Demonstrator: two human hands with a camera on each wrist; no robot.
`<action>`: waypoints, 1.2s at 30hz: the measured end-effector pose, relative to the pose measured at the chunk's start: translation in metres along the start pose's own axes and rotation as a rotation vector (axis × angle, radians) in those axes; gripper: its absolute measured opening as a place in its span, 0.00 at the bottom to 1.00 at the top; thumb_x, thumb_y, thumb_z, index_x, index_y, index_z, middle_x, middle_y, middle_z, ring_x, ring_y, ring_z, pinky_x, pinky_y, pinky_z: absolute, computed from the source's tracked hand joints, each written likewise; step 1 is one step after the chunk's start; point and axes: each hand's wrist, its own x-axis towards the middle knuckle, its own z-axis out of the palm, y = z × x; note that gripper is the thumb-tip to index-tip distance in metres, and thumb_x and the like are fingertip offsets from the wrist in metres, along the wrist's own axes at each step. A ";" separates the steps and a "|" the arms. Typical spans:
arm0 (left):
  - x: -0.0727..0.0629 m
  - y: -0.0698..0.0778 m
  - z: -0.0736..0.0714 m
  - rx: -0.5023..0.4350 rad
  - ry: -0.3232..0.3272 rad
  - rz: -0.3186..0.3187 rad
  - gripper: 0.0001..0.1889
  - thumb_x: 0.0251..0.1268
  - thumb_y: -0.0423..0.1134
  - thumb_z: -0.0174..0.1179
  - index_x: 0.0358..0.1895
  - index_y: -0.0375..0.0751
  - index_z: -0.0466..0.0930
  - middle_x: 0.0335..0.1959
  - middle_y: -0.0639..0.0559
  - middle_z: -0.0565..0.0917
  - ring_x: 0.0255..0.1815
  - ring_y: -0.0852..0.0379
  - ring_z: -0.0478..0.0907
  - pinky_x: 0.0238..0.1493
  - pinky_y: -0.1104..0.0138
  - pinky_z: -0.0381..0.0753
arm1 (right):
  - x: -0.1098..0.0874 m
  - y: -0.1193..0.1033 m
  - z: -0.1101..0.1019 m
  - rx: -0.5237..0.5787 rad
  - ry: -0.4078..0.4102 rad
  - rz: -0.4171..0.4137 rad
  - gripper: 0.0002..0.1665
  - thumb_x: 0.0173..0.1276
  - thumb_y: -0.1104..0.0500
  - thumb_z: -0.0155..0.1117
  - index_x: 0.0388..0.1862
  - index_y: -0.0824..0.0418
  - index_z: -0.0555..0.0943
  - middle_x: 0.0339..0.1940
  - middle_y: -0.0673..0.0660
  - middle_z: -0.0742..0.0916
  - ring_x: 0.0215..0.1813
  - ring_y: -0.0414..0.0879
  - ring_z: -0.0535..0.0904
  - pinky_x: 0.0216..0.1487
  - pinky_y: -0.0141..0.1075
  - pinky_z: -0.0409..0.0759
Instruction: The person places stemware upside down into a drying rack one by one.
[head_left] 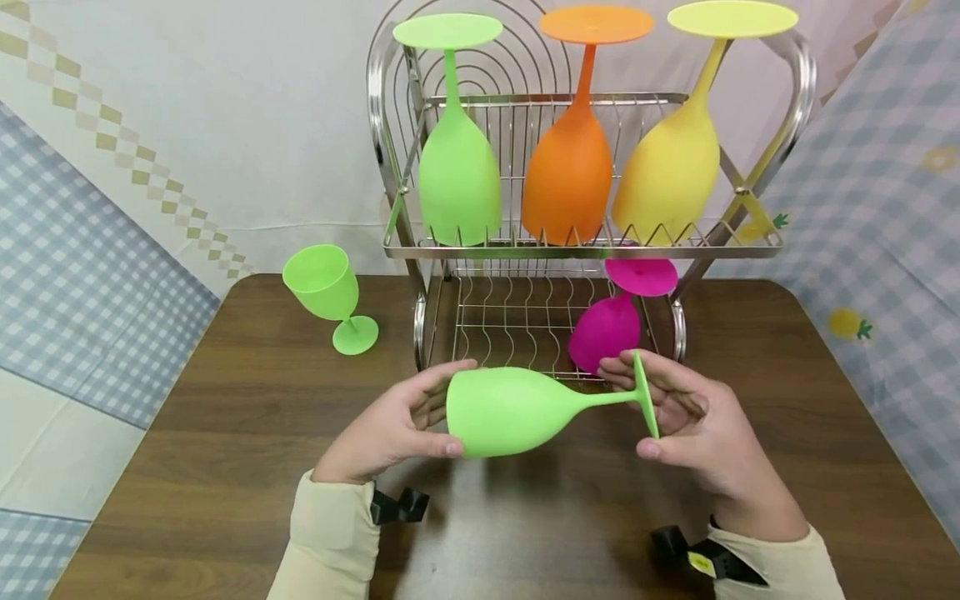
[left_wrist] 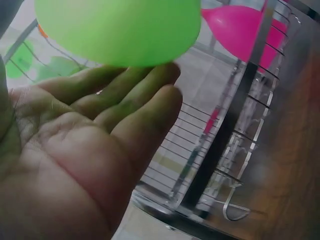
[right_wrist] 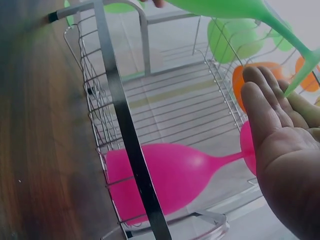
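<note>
A green goblet [head_left: 525,412] was held sideways above the table [head_left: 225,467], in front of the metal rack [head_left: 581,252], its bowl clasped near the rim by the fingers of the left hand [head_left: 393,425] and its foot [head_left: 644,394] pinched by those of the right hand [head_left: 701,421].

No legible text; any print on the yellow wrist-strap tag [head_left: 702,564] too small to read
</note>
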 end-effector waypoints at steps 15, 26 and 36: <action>0.008 -0.013 0.001 -0.077 0.015 -0.048 0.43 0.52 0.38 0.78 0.72 0.37 0.66 0.66 0.37 0.75 0.63 0.41 0.77 0.59 0.53 0.82 | 0.004 0.004 -0.004 0.038 -0.035 -0.021 0.49 0.63 0.71 0.71 0.74 0.82 0.52 0.72 0.76 0.70 0.74 0.60 0.68 0.73 0.40 0.69; 0.014 -0.020 0.011 -0.221 0.090 0.022 0.47 0.49 0.39 0.80 0.72 0.31 0.64 0.65 0.37 0.75 0.57 0.44 0.80 0.55 0.54 0.85 | 0.004 0.026 0.010 -0.007 -0.027 0.117 0.40 0.62 0.81 0.64 0.73 0.71 0.65 0.70 0.59 0.76 0.70 0.49 0.73 0.72 0.41 0.70; 0.027 -0.025 0.032 -0.305 0.175 -0.008 0.48 0.45 0.34 0.81 0.73 0.36 0.64 0.65 0.37 0.74 0.60 0.45 0.79 0.59 0.56 0.82 | 0.007 0.048 0.052 0.179 0.191 0.082 0.39 0.65 0.74 0.66 0.73 0.66 0.65 0.69 0.59 0.76 0.68 0.48 0.74 0.67 0.36 0.76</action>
